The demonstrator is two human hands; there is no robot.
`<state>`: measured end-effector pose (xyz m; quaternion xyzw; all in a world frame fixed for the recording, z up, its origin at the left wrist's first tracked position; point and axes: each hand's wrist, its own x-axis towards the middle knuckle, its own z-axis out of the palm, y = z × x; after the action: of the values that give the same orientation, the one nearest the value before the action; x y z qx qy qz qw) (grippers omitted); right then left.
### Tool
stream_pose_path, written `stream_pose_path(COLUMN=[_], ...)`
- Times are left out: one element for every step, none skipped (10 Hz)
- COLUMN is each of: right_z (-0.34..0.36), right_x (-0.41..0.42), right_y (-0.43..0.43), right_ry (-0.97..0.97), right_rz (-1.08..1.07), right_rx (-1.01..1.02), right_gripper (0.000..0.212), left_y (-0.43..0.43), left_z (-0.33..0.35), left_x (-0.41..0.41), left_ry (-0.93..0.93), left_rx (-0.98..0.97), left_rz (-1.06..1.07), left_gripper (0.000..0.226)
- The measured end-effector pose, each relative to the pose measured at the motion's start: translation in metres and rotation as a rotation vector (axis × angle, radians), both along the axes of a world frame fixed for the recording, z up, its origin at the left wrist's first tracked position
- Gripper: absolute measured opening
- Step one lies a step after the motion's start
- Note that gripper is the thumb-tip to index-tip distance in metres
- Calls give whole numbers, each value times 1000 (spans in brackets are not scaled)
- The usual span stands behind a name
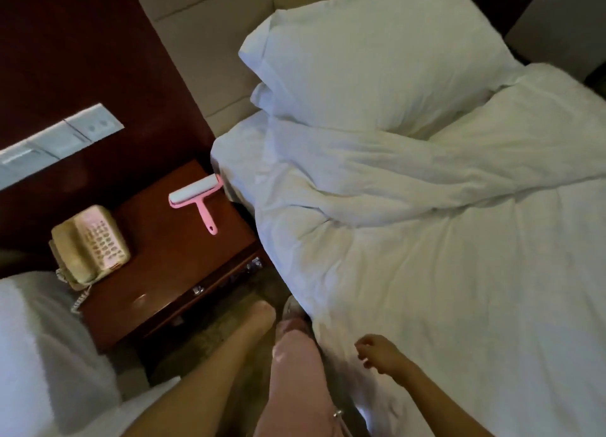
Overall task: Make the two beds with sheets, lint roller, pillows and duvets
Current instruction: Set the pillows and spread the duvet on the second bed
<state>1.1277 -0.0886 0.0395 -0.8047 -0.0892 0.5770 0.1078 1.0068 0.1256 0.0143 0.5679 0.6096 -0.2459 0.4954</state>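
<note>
Far left, well away from the left fingers: white bedding (39,338) of a second bed, only a corner in view. Above it, on the dark wall panel, a pale strip of switches and sockets (62,138). Next rightward, ahead and left of the left fingers: dark red wooden nightstand (183,266). On its top, at the left, a beige push-button telephone (88,243) with coiled cord. Toward the back right corner, pink lint roller (198,197) lying flat, white roll on the side away from the fingers, handle pointing back toward them, well apart from both hands. Left hand (262,312) low in the gap between nightstand and bed, blurred; open or curled fingers not discernible. Just right of it, a leg in pink trousers (295,371) ending in a light shoe (292,305) on the carpet (203,335). Right hand (377,354) over the near edge of the white duvet (442,272), fingers loosely curled, grasping nothing; contact with the cloth uncertain. Duvet rumpled, bunched in a ridge well beyond the right fingertips. Farther beyond, two white pillows (377,59) stacked against the padded headboard (203,43)
</note>
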Motion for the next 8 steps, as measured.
stream_pose_path(right_z=[8,4,-1,-15,-26,-33,-28,-3], right_x=[43,81,124,186,242,261,248,210], right_y=[94,159,206,247,283,295,272,220], right_ry=[-24,-66,-223,-626,-702,-681,-622,-586], right_rz=[-105,-177,-277,-204,-47,6,18,-120], right_rx=[141,230,351,488,412,346,243,270], right_gripper=[19,27,37,54,81,86,49,38], left_y=[103,164,193,207,204,197,182,154], left_z=[-30,-50,-77,-106,-122,-117,-93,-64], left_x=[64,135,190,221,227,216,189,151], left_ry=[-99,-110,-192,-239,-245,-292,-402,-483], left_rx=[96,75,47,-43,-121,-189,-238,-245], left_rz=[-77,8,112,235,235,140,54,-104], left_gripper=[23,29,65,100,86,69,58,60])
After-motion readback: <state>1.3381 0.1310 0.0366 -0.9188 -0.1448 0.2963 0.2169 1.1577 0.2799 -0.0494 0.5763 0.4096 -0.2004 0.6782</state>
